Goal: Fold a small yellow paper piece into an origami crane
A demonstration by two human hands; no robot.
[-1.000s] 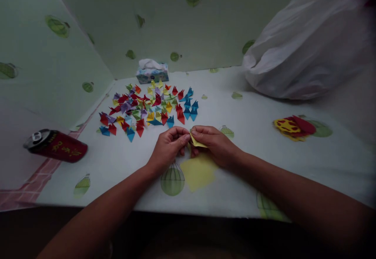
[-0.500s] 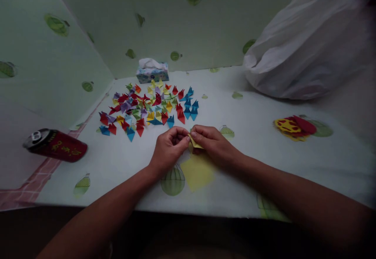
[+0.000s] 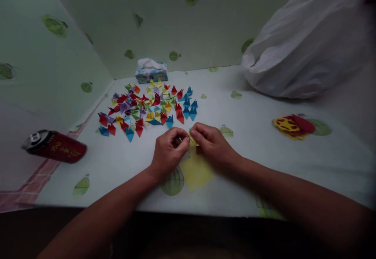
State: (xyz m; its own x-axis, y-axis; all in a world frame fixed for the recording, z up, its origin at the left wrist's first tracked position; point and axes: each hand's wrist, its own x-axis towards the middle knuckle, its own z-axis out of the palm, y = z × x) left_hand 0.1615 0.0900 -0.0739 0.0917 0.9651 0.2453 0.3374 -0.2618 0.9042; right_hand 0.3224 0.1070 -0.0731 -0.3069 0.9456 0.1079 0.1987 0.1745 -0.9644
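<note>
My left hand (image 3: 169, 151) and my right hand (image 3: 212, 143) meet at the middle of the table, fingertips pinched together on a small folded yellow paper piece (image 3: 192, 139), which is mostly hidden between them. Just below the hands a flat yellow paper sheet (image 3: 196, 171) lies on the tablecloth. Beyond the hands spreads a heap of several folded paper pieces (image 3: 149, 108) in red, blue, yellow, purple and green.
A red can (image 3: 54, 146) lies on its side at the left. A tissue box (image 3: 151, 72) stands at the back by the wall. A big white plastic bag (image 3: 308, 43) fills the back right. A red and yellow paper stack (image 3: 293, 126) lies at the right.
Both hands have drawn closer around the yellow piece, so less of it shows. The hands have shifted slightly away from me.
</note>
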